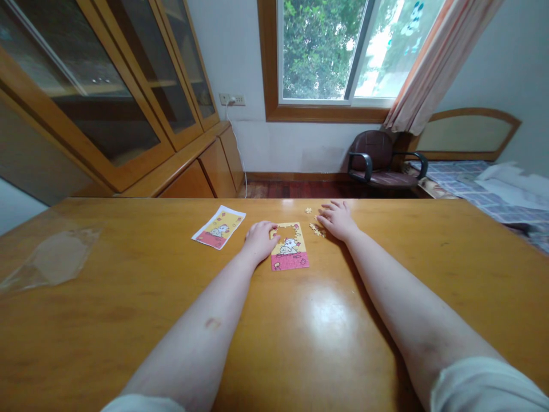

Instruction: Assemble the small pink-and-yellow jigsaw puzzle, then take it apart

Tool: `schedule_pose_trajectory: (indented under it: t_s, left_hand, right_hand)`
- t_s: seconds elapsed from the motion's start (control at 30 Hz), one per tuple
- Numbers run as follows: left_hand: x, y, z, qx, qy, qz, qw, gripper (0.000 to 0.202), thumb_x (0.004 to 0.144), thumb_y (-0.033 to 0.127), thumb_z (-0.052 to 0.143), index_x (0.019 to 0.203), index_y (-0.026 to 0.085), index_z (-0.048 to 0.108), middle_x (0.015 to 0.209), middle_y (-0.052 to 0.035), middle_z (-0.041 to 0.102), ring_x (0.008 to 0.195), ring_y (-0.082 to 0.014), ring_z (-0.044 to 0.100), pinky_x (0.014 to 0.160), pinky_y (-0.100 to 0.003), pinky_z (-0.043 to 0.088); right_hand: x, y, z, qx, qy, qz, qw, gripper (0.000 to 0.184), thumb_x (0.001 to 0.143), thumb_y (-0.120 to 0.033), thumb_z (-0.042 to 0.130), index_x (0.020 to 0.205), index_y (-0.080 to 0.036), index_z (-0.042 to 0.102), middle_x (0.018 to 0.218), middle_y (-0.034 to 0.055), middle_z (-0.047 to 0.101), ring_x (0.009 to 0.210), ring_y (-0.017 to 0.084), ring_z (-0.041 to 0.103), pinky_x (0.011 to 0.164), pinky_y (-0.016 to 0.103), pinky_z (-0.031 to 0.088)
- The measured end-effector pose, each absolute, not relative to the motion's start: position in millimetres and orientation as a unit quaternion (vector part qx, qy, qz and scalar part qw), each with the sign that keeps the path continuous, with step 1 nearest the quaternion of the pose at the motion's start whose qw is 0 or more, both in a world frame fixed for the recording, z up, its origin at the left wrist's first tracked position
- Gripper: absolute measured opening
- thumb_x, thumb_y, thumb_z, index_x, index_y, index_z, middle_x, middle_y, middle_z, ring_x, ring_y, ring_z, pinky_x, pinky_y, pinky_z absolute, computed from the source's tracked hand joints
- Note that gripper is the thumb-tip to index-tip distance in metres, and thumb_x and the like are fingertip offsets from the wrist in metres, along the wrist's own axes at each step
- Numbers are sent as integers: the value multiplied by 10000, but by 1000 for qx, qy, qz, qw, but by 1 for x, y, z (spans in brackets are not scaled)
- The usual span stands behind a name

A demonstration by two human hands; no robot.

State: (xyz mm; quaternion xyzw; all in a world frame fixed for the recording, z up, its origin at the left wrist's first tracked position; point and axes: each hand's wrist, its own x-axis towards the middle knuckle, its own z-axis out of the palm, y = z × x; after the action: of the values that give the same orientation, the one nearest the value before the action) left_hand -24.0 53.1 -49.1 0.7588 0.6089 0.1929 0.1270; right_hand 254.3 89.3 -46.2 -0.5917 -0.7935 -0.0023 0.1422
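**Hands at a part-built jigsaw near the far edge of the desk**

Both forearms extend from the near edge of the desk [128, 320] toward its far edge. No container is present on the desk; a flat clear plastic bag [51, 257] lies near the left edge, and whether anything is in it cannot be told.

The jigsaw puzzle [290, 247] lies flat on the desk, near the middle of the far edge. Its long axis runs from near edge to far edge. The red band is at the near end; the yellow field with a white cartoon figure is at the far end, where the centre looks unfilled.

The left hand [259, 240] rests loosely curled on the puzzle's left far corner, fingers touching it; a pinched piece cannot be confirmed. The right hand [338, 220] lies palm down, fingers spread, just right of the puzzle and touching the loose pieces [317, 230] scattered there. It grips nothing visible.

A reference picture card [219, 227], printed with the same image, lies left of the puzzle, turned at an angle and apart from it.

Beyond the far edge: a dark armchair [377, 163], a window [343, 51] and a glass-fronted cabinet [107, 97].
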Motion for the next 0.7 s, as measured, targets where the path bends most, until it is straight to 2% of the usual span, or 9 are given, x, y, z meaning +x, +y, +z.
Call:
schedule_pose_trajectory:
  t_s: [0.07,0.17,0.27,0.47,0.63,0.7]
  left_hand:
    - [-24,53,-49,759,609,194,126,350,798,355,595,1117,226,657,1226,-52,622,1175,-268,514,1056,-406,379]
    - [-24,53,-49,759,608,196,127,342,798,353,594,1108,224,659,1215,-49,627,1169,-264,516,1053,-404,381]
    - [-24,53,-49,758,608,198,130,342,798,351,593,1108,222,658,1207,-51,630,1165,-261,519,1049,-399,385]
    - [-23,52,-48,756,610,199,129,335,794,352,601,1099,229,660,1210,-53,630,1169,-262,517,1050,-404,383]
    - [-23,51,-47,757,609,199,127,332,796,340,591,1101,227,660,1203,-51,633,1163,-262,520,1043,-399,390]
    - [-23,51,-48,757,609,200,127,334,797,341,589,1103,229,659,1203,-50,632,1163,-263,519,1042,-401,390]
  right_hand:
    - [254,87,-44,-569,-808,-3,149,382,935,-480,420,1056,-271,716,1361,65,536,1339,325,324,1115,599,136]
    - [248,86,-43,-564,-816,0,130,446,927,-522,420,1263,-298,609,1480,90,395,1378,360,259,1101,631,113]
    - [243,87,-43,-574,-812,13,106,484,927,-555,401,1337,-336,538,1536,85,298,1409,386,187,1089,654,92]
    - [245,88,-40,-564,-816,51,115,431,938,-539,390,1206,-315,644,1466,84,412,1404,345,223,1097,643,107]
    - [243,89,-43,-568,-814,54,107,492,921,-556,416,1354,-345,516,1542,98,281,1420,388,160,1083,669,81]
    - [243,90,-43,-565,-815,59,111,478,916,-557,426,1326,-344,549,1526,96,315,1416,398,166,1077,678,78]
